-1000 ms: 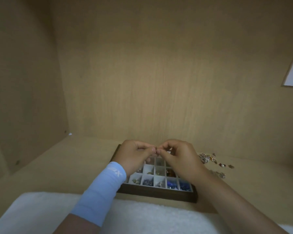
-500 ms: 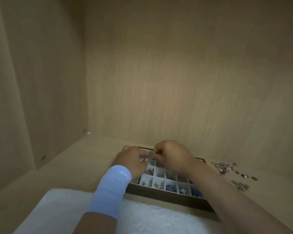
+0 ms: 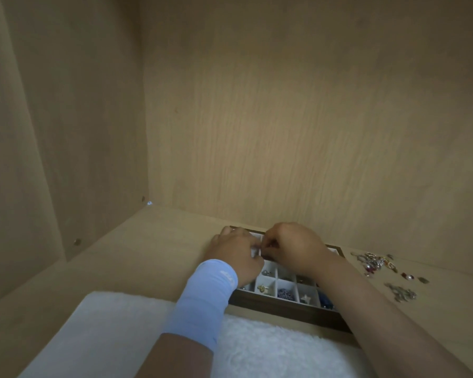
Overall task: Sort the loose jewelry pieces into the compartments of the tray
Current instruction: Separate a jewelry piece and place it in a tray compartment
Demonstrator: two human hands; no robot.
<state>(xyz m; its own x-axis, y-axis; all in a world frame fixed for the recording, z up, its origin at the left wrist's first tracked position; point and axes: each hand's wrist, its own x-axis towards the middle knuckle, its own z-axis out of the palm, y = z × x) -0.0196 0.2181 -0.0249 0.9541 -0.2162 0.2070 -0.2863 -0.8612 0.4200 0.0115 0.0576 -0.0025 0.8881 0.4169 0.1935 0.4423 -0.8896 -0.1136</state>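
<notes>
Against the wooden back wall (image 3: 284,118), one pale surface (image 3: 148,255) carries one white fleecy cloth (image 3: 257,347) and, just beyond it, one dark-framed tray (image 3: 290,313) whose near row shows five compartments. Two hands hover over its far-left cells: the left hand (image 3: 236,255), in a blue wrist sleeve (image 3: 202,298), and the right hand (image 3: 292,246), fingers (image 3: 269,242) curled with tips meeting; whether they pinch a piece I cannot tell. Loose jewelry (image 3: 374,263) lies in two clusters plus a few strays right of the tray. Bare surface opens leftward.
</notes>
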